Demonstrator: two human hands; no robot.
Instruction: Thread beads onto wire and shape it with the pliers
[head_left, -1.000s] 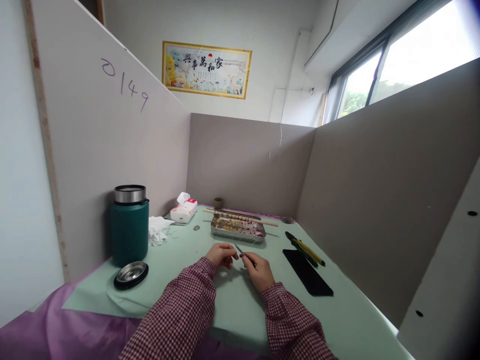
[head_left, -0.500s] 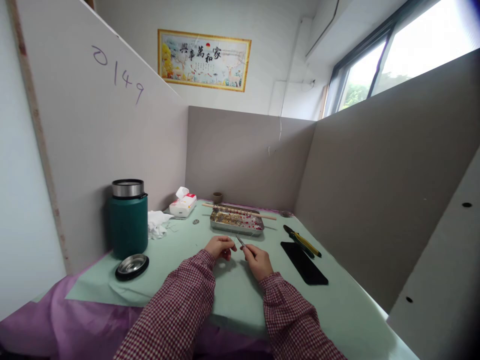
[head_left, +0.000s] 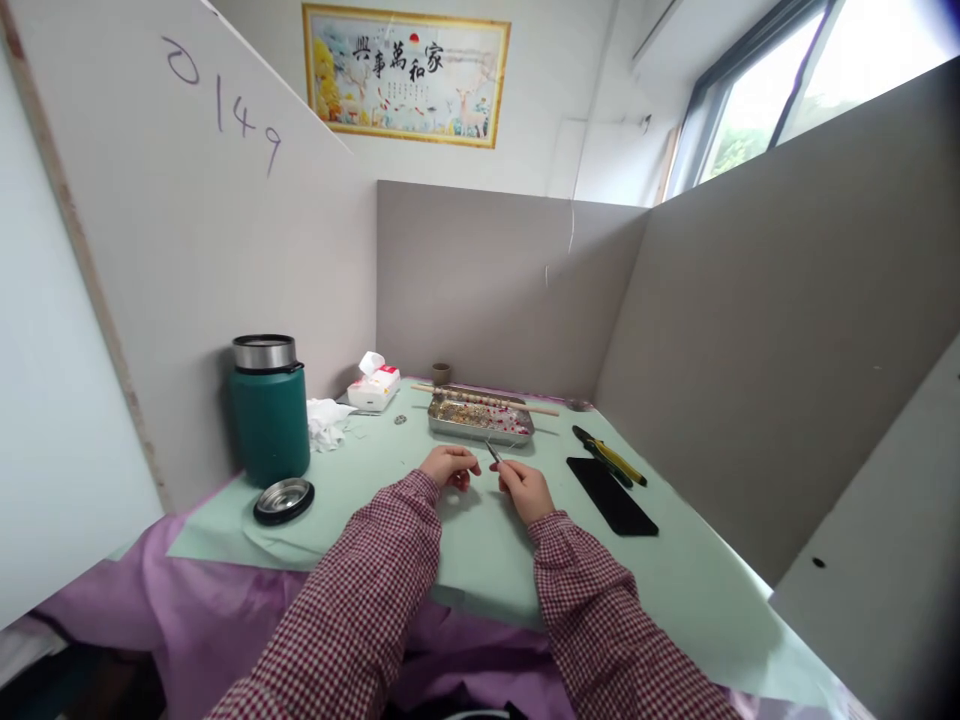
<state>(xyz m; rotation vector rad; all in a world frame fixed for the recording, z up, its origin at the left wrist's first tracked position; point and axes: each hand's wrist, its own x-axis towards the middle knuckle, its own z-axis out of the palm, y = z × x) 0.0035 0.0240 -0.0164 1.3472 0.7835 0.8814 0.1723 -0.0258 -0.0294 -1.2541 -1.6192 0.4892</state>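
Observation:
Over the middle of the green table cover, my left hand (head_left: 451,467) is closed in a pinch, and whatever lies between its fingertips is too small to make out. My right hand (head_left: 526,488), a little to the right, grips a slim pointed metal tool that looks like tweezers (head_left: 492,451). Its tip points up and left, past the left fingertips. Just beyond both hands stands a shallow metal tray (head_left: 480,434) holding small gold, red and clear pieces. Across its far part rests a thin wooden stick (head_left: 544,410) with something wound or strung along it.
Right of my hands lie yellow-and-black pliers (head_left: 611,460) and a black flat pad (head_left: 611,497). On the left stand a green bottle (head_left: 270,430), its lid (head_left: 283,502), crumpled tissue (head_left: 326,425) and a tissue pack (head_left: 373,390). A small brown cup (head_left: 441,373) is behind the tray. Grey partitions (head_left: 495,280) enclose the table.
The camera view has tilted down, so the table and hands appear slightly higher and further right. Both hands keep nearly the same pose, with the tweezers still in the right.

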